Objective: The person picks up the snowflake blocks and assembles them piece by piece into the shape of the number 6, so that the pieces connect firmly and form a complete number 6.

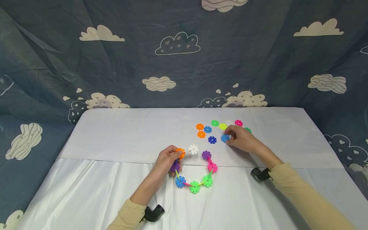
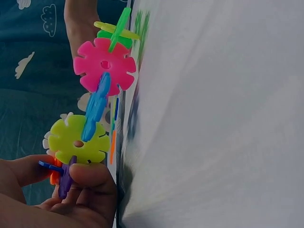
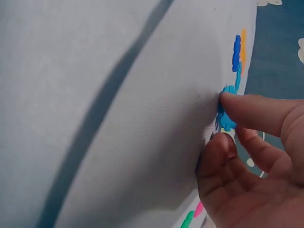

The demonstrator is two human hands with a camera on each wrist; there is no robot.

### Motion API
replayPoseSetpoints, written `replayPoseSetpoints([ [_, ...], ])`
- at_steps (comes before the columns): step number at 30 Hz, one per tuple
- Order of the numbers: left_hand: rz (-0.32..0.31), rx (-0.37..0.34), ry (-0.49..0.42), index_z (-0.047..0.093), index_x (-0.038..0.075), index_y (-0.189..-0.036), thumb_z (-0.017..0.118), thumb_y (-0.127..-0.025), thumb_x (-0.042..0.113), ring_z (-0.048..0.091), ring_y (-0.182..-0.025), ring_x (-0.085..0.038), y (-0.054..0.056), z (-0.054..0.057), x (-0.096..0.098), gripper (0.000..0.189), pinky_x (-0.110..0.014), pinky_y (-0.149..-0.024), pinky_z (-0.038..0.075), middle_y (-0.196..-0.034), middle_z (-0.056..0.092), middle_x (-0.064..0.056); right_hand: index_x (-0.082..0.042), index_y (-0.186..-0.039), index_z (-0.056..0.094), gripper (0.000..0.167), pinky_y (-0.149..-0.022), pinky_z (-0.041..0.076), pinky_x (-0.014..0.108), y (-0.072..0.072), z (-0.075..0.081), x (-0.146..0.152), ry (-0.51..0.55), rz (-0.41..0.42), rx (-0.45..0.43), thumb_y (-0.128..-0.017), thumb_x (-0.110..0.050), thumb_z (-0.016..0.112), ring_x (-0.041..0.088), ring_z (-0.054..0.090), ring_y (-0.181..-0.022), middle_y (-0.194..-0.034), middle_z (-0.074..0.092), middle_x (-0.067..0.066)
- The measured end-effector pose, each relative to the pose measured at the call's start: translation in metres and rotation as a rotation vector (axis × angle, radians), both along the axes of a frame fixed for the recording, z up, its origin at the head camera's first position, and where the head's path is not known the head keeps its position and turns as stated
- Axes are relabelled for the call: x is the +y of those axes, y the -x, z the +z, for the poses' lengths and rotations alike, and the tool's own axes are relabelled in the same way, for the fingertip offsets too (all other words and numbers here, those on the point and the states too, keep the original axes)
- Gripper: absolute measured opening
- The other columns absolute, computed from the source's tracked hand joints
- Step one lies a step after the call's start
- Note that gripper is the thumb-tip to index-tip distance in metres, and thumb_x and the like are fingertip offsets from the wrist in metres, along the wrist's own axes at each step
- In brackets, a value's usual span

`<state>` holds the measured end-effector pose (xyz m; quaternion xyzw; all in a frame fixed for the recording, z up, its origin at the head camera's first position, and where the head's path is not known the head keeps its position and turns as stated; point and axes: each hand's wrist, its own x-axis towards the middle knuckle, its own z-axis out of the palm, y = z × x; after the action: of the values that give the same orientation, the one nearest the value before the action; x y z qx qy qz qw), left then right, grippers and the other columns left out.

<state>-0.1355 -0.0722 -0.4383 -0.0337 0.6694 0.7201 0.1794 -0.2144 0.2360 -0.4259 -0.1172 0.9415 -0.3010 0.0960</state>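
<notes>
My left hand [image 1: 166,159] grips one end of a curved chain of slotted, flower-shaped plastic discs [image 1: 194,187], near its orange and purple discs. A white disc [image 1: 193,149] sits at that end, and a purple disc [image 1: 206,155] at the other. Seen from the left wrist, my thumb and fingers pinch a purple disc [image 2: 67,179] below a yellow disc [image 2: 78,147], with blue and pink discs further along. At the loose pieces, my right hand [image 1: 243,139] holds a single light-blue disc [image 1: 225,138]; in the right wrist view the thumb presses on this blue disc [image 3: 229,121].
Loose discs lie on the white-covered table [image 1: 115,134] around my right hand: two orange [image 1: 201,134], a dark blue [image 1: 212,140], a green [image 1: 215,123], a yellow [image 1: 223,126], a pink [image 1: 238,123] and others. A dark cloud-patterned cloth [image 1: 178,70] hangs behind.
</notes>
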Motion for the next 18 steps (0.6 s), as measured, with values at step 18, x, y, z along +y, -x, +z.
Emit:
replayPoseSetpoints([
  [18, -0.068, -0.013, 0.025, 0.067, 0.004, -0.11, 0.065, -0.094, 0.034, 0.062, -0.052, -0.021, -0.003, 0.003, -0.002, 0.034, -0.028, -0.063, 0.047, -0.055, 0.055, -0.004, -0.009, -0.11, 0.065, 0.021, -0.066, 0.054, 0.028, -0.038, 0.015, -0.036, 0.289, -0.055, 0.045, -0.09, -0.011, 0.072, 0.024, 0.061, -0.077, -0.09, 0.065, 0.004],
])
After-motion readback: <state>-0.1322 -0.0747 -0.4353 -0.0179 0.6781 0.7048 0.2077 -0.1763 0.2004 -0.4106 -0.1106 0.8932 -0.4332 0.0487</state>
